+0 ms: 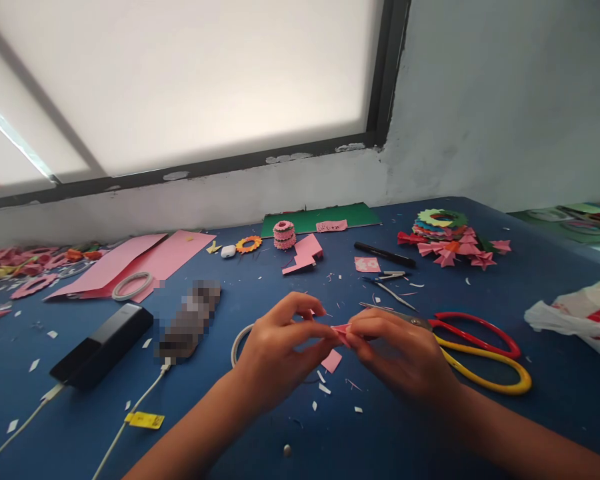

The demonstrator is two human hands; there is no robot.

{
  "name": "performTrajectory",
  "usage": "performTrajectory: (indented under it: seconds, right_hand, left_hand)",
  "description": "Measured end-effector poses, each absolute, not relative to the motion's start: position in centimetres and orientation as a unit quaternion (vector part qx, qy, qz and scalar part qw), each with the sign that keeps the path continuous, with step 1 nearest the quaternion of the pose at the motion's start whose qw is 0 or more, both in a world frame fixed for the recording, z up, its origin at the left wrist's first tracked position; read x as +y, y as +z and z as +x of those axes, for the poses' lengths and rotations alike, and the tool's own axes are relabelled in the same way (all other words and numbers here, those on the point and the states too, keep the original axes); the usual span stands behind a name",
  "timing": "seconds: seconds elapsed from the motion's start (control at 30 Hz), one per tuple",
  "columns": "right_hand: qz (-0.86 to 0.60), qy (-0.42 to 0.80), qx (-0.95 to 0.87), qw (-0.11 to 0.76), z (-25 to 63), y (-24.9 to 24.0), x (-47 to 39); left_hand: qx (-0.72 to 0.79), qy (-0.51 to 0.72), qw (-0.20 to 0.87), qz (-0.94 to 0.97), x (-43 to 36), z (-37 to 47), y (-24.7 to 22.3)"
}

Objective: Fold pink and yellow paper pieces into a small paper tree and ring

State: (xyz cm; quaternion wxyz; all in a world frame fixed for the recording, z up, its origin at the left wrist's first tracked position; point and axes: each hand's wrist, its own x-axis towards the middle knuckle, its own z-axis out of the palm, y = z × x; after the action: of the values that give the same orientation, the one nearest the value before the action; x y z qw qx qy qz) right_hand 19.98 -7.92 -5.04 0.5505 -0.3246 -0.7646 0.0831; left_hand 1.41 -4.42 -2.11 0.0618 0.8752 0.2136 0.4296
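Note:
Between my two hands, just above the blue table, is a small piece of folded pink paper (342, 331). My left hand (285, 347) pinches its left end between thumb and fingers. The other end is gripped by the fingertips of my right hand (405, 353). Below lies a flat pink paper square (332, 361) among white scraps. Scissors (485, 337) with one red and one yellow handle lie by my right hand, their blades partly hidden behind it. A white ring of tape (237, 343) shows partly behind my left hand.
Pink sheets (180, 257), a black power bank (103, 343) and a cabled device (190, 320) lie left. Stacked paper rings (284, 235), a black pen (384, 254) and tweezers (395, 293) lie beyond my hands. Folded paper flowers (450, 247) and a plastic bag (580, 313) sit right.

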Motion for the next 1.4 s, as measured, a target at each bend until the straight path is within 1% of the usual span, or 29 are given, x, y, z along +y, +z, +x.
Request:
performTrajectory:
  seconds: [0.13, 0.23, 0.3, 0.4, 0.53, 0.67, 0.8, 0.93, 1.1, 1.3, 1.4]
  right_hand:
    - [-0.321, 0.078, -0.77, 0.546, 20.1, -5.4, -7.7]
    - [-0.32, 0.083, -0.774, 0.54, 20.1, -5.5, -7.7]
    - [-0.323, 0.085, -0.772, 0.541, 20.0, -5.5, -7.7]
    - [-0.327, 0.08, -0.767, 0.547, 20.0, -5.4, -7.8]
    - [-0.333, 0.075, -0.761, 0.552, 20.0, -5.6, -7.8]
    - [-0.337, 0.069, -0.766, 0.543, 20.1, -5.8, -7.7]
    - [-0.333, 0.073, -0.767, 0.544, 20.2, -5.8, -7.7]
    - [-0.338, 0.082, -0.765, 0.542, 20.3, -5.9, -7.6]
    - [-0.346, 0.108, -0.758, 0.542, 20.4, -6.1, -7.4]
    - [-0.346, 0.093, -0.763, 0.538, 20.1, -6.0, -7.4]
    - [-0.36, 0.087, -0.76, 0.534, 20.1, -5.9, -7.5]
  left_hand:
    - [0.231, 0.44, 0.174, 0.85, -4.5, 1.8, -2.2]
    - [0.233, 0.447, 0.201, 0.84, -4.5, 1.8, -2.1]
    - [0.227, 0.451, 0.193, 0.841, -4.5, 1.8, -2.1]
    - [0.218, 0.45, 0.152, 0.852, -4.5, 1.7, -2.1]
    - [0.206, 0.443, 0.055, 0.871, -4.4, 1.5, -2.4]
    - [0.199, 0.392, -0.042, 0.897, -4.3, 1.1, -2.6]
    - [0.184, 0.375, -0.101, 0.903, -4.3, 1.0, -2.6]
    - [0.213, 0.373, -0.09, 0.899, -4.5, 1.1, -2.2]
    - [0.194, 0.355, -0.105, 0.909, -4.3, 1.2, -2.0]
    - [0.241, 0.402, -0.006, 0.883, -4.0, 1.6, -2.9]
    - [0.237, 0.427, 0.017, 0.873, -3.9, 1.9, -3.2]
